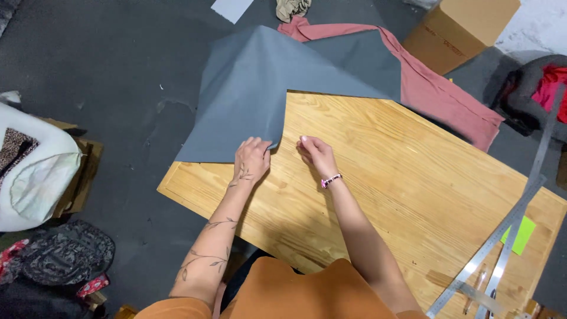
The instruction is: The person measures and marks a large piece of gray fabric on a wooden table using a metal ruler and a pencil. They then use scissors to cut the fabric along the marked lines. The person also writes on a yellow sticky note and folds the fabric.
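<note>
Left hand pinches the corner of the grey fabric sheet, which drapes off the wooden table toward eleven o'clock; right hand, fingers curled together, rests on the wood just beside it

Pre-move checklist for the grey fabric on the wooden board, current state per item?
1. Left hand gripping the grey fabric edge: ok, fingers pinch its corner.
2. Right hand on the fabric: not ok, it rests on bare wooden board beside the corner.
3. Fabric lying flat: not ok, it is peaked and hangs off the board's far edge.
4. Metal rulers clear of both hands: ok, at the board's right end.
5. Pink cloth free of the grey fabric: cannot tell, they overlap.
</note>
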